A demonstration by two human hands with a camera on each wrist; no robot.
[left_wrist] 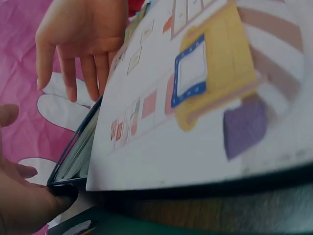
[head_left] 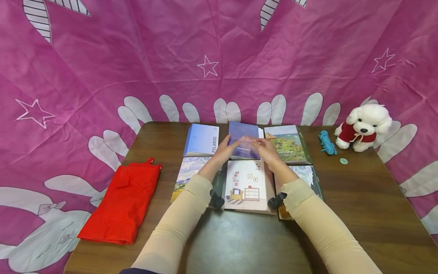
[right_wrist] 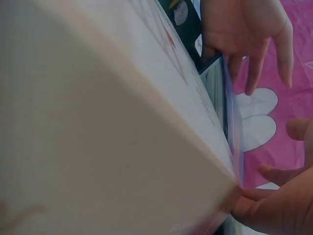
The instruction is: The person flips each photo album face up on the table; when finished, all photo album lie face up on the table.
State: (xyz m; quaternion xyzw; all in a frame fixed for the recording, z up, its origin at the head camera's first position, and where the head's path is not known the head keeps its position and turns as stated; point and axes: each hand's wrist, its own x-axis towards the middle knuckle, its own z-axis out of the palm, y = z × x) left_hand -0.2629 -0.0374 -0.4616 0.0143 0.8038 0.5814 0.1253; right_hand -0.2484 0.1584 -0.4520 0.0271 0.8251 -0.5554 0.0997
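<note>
Both hands reach over a purple photo album [head_left: 243, 130] in the middle of the back row. At its left edge is my left hand [head_left: 223, 151], with the fingers extended toward the cover. My right hand [head_left: 268, 152] is at the album's right edge, its fingers loosely extended and pointing inward. A gap separates the two hands. Directly in front, under the wrists, lies a white album [head_left: 247, 173] with a drawn sofa and dresser on its cover. In the right wrist view, the right hand [right_wrist: 281, 196] has its fingers spread apart.
A blue Polaroid album [head_left: 202, 139] and a landscape-covered album [head_left: 285, 142] flank the purple one. Painted-cover albums [head_left: 193, 167] lie in the front row. A red cloth bag [head_left: 124, 201] lies left. Blue yarn [head_left: 327, 142], a green disc [head_left: 343, 161] and a plush dog [head_left: 364, 129] stand right.
</note>
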